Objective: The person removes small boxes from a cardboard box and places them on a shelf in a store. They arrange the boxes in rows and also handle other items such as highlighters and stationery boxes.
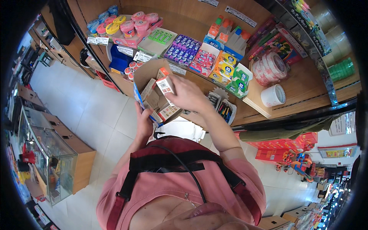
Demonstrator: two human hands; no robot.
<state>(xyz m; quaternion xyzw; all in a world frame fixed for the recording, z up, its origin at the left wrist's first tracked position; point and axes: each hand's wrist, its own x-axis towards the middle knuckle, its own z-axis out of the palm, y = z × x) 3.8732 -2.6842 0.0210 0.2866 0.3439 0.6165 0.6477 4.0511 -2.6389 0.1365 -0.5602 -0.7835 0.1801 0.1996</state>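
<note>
My left hand (144, 117) holds an open cardboard display box (152, 64) by its lower left side, its opening tilted towards me. My right hand (187, 95) grips a small white and orange carton (165, 88) at the mouth of the box. More small cartons lie inside, one of them (169, 111) at the lower edge. Just beyond the box stands a wooden shelf with a tray of purple gum packs (182, 50), a box of pink packs (203, 59), yellow packs (224, 66) and green packs (239, 79).
Pink and yellow round tubs (128, 27) stand at the shelf's upper left. To the right are bottles with coloured caps (234, 36), wrapped tape rolls (269, 68) and a white roll (273, 95). A tray of pens (226, 111) sits lower. A glass display case (47, 152) stands left on the tiled floor.
</note>
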